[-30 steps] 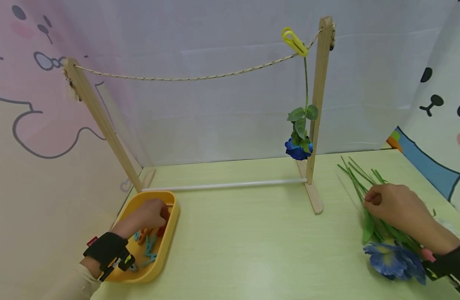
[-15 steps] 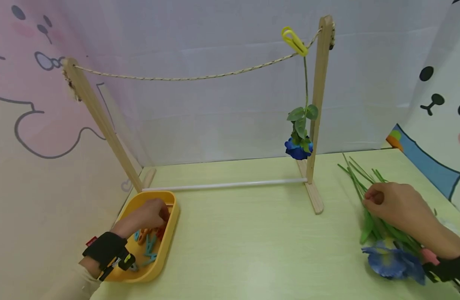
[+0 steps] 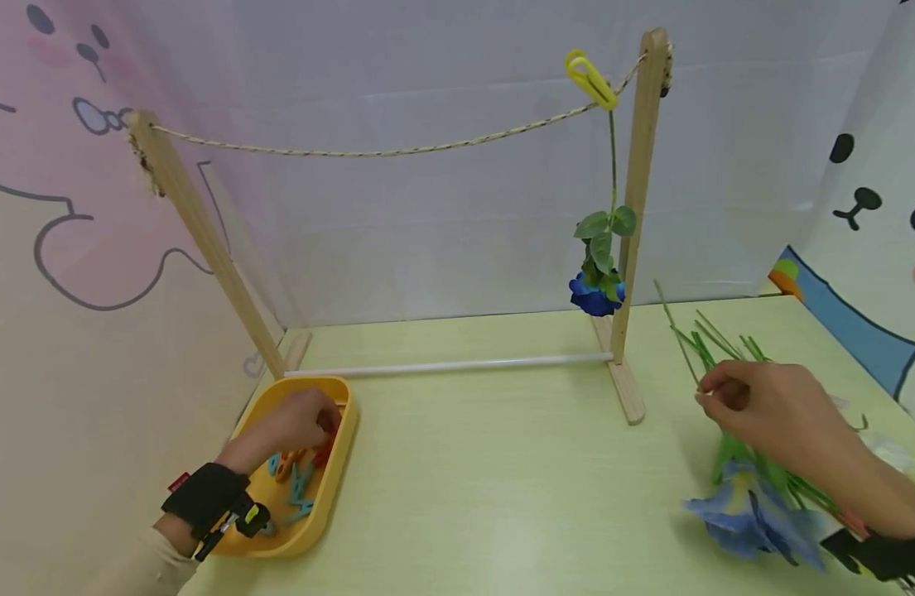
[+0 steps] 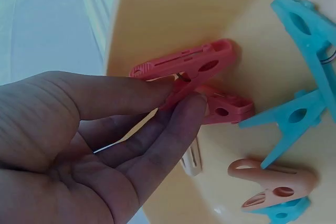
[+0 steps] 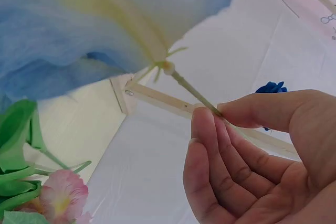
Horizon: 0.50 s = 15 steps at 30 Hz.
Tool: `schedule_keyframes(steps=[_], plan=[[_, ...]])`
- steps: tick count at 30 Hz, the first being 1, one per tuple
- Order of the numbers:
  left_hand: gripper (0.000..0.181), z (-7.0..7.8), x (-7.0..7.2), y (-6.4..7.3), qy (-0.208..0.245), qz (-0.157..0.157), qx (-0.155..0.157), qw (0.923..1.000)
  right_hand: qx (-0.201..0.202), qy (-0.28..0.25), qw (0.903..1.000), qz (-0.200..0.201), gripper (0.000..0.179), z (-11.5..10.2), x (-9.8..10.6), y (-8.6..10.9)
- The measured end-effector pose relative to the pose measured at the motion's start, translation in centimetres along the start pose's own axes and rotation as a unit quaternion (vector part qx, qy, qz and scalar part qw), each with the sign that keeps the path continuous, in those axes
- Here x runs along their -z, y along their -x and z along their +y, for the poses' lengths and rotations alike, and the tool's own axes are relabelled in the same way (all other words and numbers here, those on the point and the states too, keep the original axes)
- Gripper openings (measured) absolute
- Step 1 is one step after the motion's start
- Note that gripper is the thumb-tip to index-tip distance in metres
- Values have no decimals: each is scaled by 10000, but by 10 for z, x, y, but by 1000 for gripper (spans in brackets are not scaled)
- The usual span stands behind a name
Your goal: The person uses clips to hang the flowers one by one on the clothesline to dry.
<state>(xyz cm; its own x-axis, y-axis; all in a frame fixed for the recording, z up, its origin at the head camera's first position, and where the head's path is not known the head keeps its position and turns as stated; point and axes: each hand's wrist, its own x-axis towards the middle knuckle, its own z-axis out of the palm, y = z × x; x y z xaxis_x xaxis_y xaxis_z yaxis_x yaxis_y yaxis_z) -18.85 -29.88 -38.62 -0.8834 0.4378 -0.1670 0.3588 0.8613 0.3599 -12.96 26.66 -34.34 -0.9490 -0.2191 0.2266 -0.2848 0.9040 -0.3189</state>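
Inside the yellow tray [image 3: 343, 472], my left hand [image 3: 296, 420] pinches a red clothespin [image 4: 211, 60] between thumb and fingertips. A second red clothespin [image 4: 236, 109] lies right behind it. On the right, my right hand [image 3: 788, 414] holds the thin stem [image 5: 191, 92] of an artificial light-blue flower [image 3: 740, 513] between thumb and forefinger. That bloom faces down toward the table, and the stem's end rises past the fingers. Green stems and leaves [image 3: 729, 451] of other flowers lie under and behind this hand, partly hidden by it.
A wooden rack [image 3: 639, 190] carries a slack rope [image 3: 397, 152]. Near its right post, a yellow clothespin [image 3: 593, 81] holds a dark-blue flower [image 3: 597, 294] upside down. Turquoise clothespins [image 4: 299, 119] and an orange clothespin [image 4: 278, 182] lie in the tray. A pink flower [image 5: 63, 195] lies among the stems.
My right hand has moved left, drawing the light-blue flower with its stem left and away from the other stems. The left hand stays in the tray, nearly still.
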Motion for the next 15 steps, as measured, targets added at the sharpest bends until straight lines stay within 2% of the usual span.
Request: schedule_keyframes(steps=[4,8,12,15], plan=[[19,-3,-3,3,322,-152,-71,9993,95,74,9999,85,8,-6,1,-1],[12,-5,-3,6,707,-298,105,9970,19,-2,10000,-54,10,-13,1,2],[7,-7,-3,8,614,-259,-37,9978,97,-153,9998,-108,8,-23,-1,6],[10,-7,-5,10,518,-276,-89,9982,232,-237,9994,-105,5,-33,-2,7]])
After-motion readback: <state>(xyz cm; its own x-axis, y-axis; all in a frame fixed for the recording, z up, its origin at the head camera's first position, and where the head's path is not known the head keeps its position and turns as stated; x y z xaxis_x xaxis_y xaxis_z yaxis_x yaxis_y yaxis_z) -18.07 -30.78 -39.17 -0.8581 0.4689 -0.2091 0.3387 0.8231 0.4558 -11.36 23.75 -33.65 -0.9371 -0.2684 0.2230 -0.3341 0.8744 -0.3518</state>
